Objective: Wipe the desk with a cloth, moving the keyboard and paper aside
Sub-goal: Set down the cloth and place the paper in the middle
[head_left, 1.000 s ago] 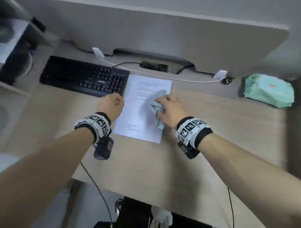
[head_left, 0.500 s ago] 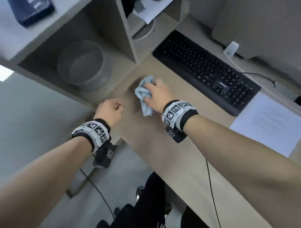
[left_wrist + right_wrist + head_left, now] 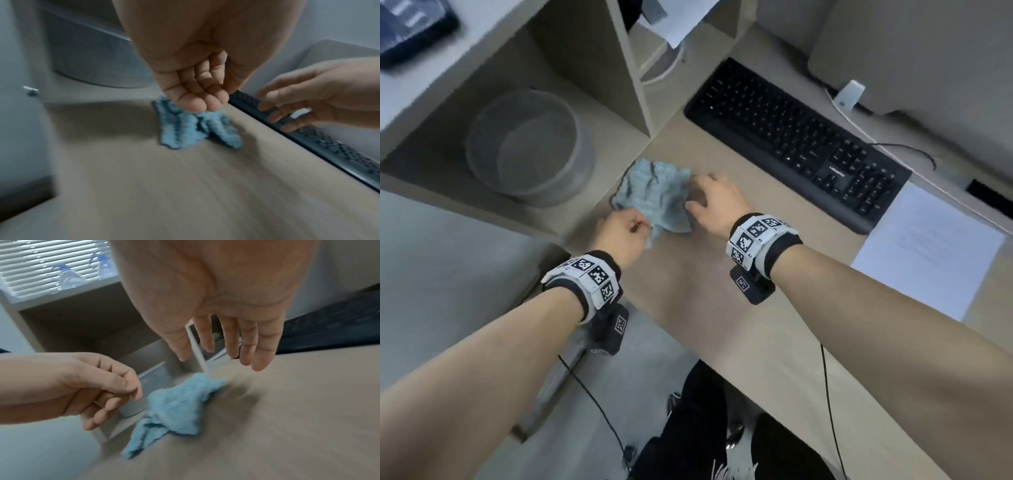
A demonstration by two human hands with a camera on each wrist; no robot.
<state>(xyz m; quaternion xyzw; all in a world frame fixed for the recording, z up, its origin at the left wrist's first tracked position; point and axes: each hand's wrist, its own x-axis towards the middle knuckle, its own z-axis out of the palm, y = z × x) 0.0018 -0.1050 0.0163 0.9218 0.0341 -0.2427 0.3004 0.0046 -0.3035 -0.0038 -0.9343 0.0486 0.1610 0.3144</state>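
- Cloth (image 3: 654, 197) lay crumpled on the worktop (image 3: 722, 308) at its far-left corner, beside the shelf unit (image 3: 571, 78), well left of the keyboard's (image 3: 798, 144) near edge.
- Left hand (image 3: 621, 236) sat at the cloth's near-left corner; fingers (image 3: 197, 97) curled, tips at the fabric edge. In the left wrist view they looked to pinch it, but blur left that unsure.
- Right hand (image 3: 714, 202) hovered at the cloth's right edge, fingers (image 3: 246, 344) straight and spread, holding nothing, just above the worktop.
- Cloth lay between the two hands, just forward of both; left hand nearer.
- Cloth bunched, no clear long axis; loosely it ran near-left to far-right.
- Keyboard's long axis ran far-left to near-right; paper (image 3: 928, 250) lay off its right end.
- Judgement: either hand could gather the cloth from here.
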